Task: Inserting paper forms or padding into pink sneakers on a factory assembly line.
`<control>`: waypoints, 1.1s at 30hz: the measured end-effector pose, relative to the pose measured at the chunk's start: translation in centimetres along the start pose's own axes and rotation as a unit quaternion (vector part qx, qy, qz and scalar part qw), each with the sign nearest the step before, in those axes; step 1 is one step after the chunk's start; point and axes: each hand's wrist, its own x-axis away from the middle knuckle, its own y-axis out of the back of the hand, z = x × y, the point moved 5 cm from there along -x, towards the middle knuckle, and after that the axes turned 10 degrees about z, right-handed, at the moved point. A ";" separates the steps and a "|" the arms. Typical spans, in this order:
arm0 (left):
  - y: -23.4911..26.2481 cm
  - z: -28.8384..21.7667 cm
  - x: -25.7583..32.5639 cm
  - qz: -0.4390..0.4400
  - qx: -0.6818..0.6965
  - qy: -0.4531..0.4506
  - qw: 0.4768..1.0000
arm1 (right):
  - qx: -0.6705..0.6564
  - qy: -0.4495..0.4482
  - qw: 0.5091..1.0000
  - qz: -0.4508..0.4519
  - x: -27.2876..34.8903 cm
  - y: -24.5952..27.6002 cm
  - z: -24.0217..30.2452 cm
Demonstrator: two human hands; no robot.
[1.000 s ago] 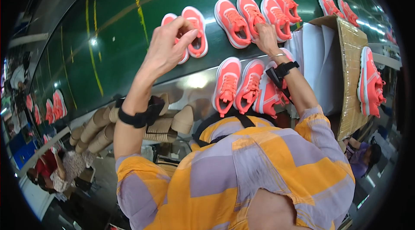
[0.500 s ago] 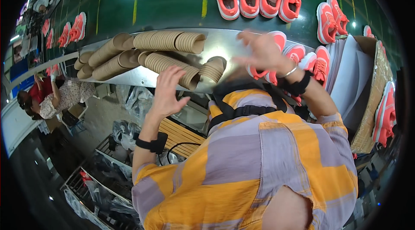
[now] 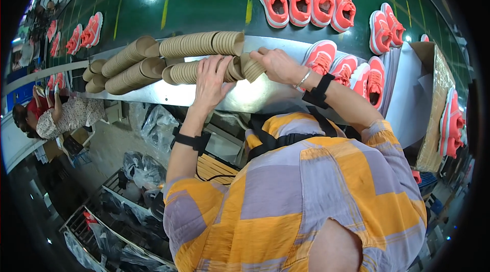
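Long nested stacks of brown, ribbed, curved cardboard-like pieces lie along a shiny metal shelf point(image 3: 240, 99). My left hand point(image 3: 209, 85) is closed over the front stack point(image 3: 182, 74), fingers on top and thumb toward the right. At that stack's right end, my right hand point(image 3: 278, 66) grips a short, tilted bundle of the same pieces point(image 3: 252, 69). The bundle's end is close to or touching the stack; which one I cannot tell. Behind them is another stack point(image 3: 191, 44), and more stacks point(image 3: 127, 75) extend to the left.
Coral shoes point(image 3: 322, 57) stand right of my right hand, and a row of coral shoes point(image 3: 298, 4) sits on the green conveyor belt point(image 3: 214, 1). A carton point(image 3: 436, 103) with white sheets is at the far right. Another person point(image 3: 56, 116) works at the left.
My left hand has moved forward onto the front stack. My right hand has come left and down and taken hold of the short bundle, which now sits against or near the stack's end.
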 end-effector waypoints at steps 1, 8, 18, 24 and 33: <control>0.3 -0.1 0.0 0.005 0.021 0.002 1.000 | 0.005 0.012 1.000 -0.014 -0.2 -0.2 0.1; -0.5 -2.1 -1.2 0.031 0.016 -0.074 0.997 | -0.036 -0.009 0.999 -0.033 -0.2 0.6 0.8; -1.4 -2.0 -1.8 -0.040 -0.012 -0.066 0.997 | -0.228 -0.023 0.957 -0.180 0.7 -0.4 -1.2; -2.6 -3.6 -3.5 -0.085 -0.040 -0.066 0.993 | -0.371 0.036 0.925 -0.074 0.3 -3.3 -0.7; -1.6 -8.2 -5.5 -0.092 0.036 -0.135 0.986 | -0.352 0.023 0.931 -0.097 7.9 4.5 -1.1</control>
